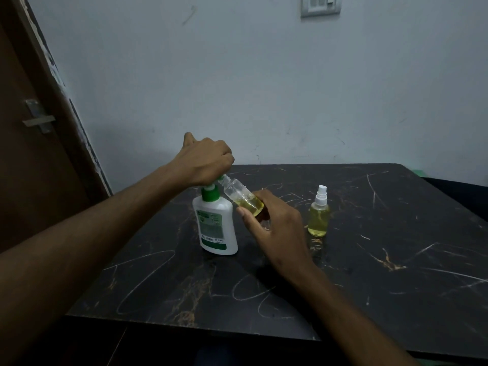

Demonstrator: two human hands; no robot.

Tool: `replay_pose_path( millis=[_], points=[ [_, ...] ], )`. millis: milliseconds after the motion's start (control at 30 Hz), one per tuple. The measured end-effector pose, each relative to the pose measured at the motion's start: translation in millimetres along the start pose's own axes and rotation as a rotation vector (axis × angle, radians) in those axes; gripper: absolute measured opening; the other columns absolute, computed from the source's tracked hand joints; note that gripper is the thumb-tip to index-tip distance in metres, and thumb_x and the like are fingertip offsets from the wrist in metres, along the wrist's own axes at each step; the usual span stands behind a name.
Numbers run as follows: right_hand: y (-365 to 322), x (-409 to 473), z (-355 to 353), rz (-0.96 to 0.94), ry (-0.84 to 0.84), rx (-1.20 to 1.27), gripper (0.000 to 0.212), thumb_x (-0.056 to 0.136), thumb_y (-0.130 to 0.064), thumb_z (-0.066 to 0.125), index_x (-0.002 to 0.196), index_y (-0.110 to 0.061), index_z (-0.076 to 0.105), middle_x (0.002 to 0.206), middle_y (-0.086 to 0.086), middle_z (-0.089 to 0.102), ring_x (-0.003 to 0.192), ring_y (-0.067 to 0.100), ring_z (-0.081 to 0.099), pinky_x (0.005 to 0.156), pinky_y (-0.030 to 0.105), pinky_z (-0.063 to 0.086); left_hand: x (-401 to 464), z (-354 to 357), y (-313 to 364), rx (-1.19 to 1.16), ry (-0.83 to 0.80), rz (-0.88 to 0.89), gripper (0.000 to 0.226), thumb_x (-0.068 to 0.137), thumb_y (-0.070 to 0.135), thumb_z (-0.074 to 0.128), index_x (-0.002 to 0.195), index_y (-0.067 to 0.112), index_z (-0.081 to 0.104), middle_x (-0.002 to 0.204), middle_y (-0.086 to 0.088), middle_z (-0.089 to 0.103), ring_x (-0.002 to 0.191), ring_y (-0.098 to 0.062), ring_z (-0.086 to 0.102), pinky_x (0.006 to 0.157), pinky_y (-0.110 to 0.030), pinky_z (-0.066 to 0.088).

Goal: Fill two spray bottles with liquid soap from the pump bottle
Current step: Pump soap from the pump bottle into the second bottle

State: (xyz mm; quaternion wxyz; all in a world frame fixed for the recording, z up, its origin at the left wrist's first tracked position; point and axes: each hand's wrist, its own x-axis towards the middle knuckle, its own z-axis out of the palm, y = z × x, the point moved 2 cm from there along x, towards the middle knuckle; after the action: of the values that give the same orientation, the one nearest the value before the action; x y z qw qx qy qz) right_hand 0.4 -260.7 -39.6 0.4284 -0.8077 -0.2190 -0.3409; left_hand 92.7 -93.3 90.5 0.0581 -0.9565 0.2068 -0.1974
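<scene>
A white pump bottle (pixel 216 225) with a green collar stands on the dark table (pixel 369 260). My left hand (pixel 206 159) sits on top of its pump head, fingers curled over it. My right hand (pixel 274 223) holds a small clear spray bottle (pixel 243 195) by its base, tilted, its open neck against the pump's spout. Yellow-green liquid fills its lower part. A second small spray bottle (pixel 319 217), with its white spray cap on and nearly full of yellow liquid, stands upright to the right.
The table's back edge meets a pale wall. A brown door (pixel 34 154) with a metal latch stands at the left. A switch plate (pixel 320 5) is high on the wall.
</scene>
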Motion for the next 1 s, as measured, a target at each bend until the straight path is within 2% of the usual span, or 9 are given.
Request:
replay_pose_path(
  millis=[233, 467, 633, 767, 900, 1000],
  points=[
    [-0.2, 0.0, -1.8, -0.001, 0.005, -0.002, 0.019, 0.101, -0.044, 0.061, 0.11, -0.027, 0.063, 0.091, -0.015, 0.062, 0.083, 0.002, 0.058, 0.071, 0.021, 0.047, 4.4, -4.8, -1.6, 0.057, 0.048, 0.03, 0.044, 0.103, 0.021, 0.035, 0.1, 0.006, 0.075, 0.104, -0.008, 0.071, 0.092, -0.026, 0.066, 0.094, -0.05, 0.032],
    [0.2, -0.7, -0.2, -0.002, -0.003, 0.0, 0.021, 0.102, -0.045, 0.06, 0.111, -0.027, 0.063, 0.092, -0.015, 0.063, 0.084, 0.003, 0.06, 0.072, 0.027, 0.051, 1.9, -3.8, -2.4, 0.033, 0.053, 0.035, 0.045, 0.1, 0.025, 0.033, 0.097, 0.007, 0.074, 0.101, -0.007, 0.07, 0.088, -0.026, 0.065, 0.096, -0.052, 0.033],
    [0.0, 0.7, -0.5, -0.003, 0.008, -0.006, 0.02, 0.101, -0.043, 0.062, 0.11, -0.025, 0.064, 0.092, -0.014, 0.063, 0.083, 0.003, 0.059, 0.071, 0.02, 0.047, 4.6, -3.3, -0.5, 0.043, 0.047, 0.036, 0.051, 0.095, 0.029, 0.029, 0.098, 0.005, 0.074, 0.102, -0.009, 0.071, 0.089, -0.028, 0.066, 0.093, -0.051, 0.031],
    [-0.7, 0.7, 0.4, -0.008, 0.01, -0.009, 0.019, 0.101, -0.04, 0.064, 0.11, -0.024, 0.064, 0.092, -0.013, 0.063, 0.082, 0.003, 0.059, 0.07, 0.022, 0.048, 0.7, 0.5, -0.8, 0.013, 0.03, 0.021, 0.054, 0.093, 0.031, 0.026, 0.097, 0.006, 0.074, 0.103, -0.006, 0.071, 0.09, -0.026, 0.065, 0.094, -0.051, 0.031],
    [-0.6, -0.2, -0.6, -0.005, 0.006, -0.008, 0.019, 0.101, -0.042, 0.062, 0.11, -0.025, 0.063, 0.091, -0.014, 0.063, 0.082, 0.002, 0.059, 0.07, 0.023, 0.049, 4.9, -5.6, -5.0, 0.072, 0.07, 0.032, 0.044, 0.098, 0.024, 0.034, 0.095, 0.006, 0.074, 0.101, -0.007, 0.072, 0.087, -0.027, 0.066, 0.09, -0.05, 0.031],
    [-0.1, 0.6, -1.1, -0.001, 0.012, -0.01, 0.02, 0.101, -0.041, 0.063, 0.111, -0.024, 0.064, 0.091, -0.014, 0.063, 0.081, 0.002, 0.059, 0.069, 0.019, 0.047, 4.4, -1.4, -1.8, 0.031, 0.05, 0.028, 0.052, 0.093, 0.029, 0.028, 0.097, 0.005, 0.074, 0.103, -0.007, 0.071, 0.09, -0.028, 0.065, 0.09, -0.049, 0.029]
  ],
)
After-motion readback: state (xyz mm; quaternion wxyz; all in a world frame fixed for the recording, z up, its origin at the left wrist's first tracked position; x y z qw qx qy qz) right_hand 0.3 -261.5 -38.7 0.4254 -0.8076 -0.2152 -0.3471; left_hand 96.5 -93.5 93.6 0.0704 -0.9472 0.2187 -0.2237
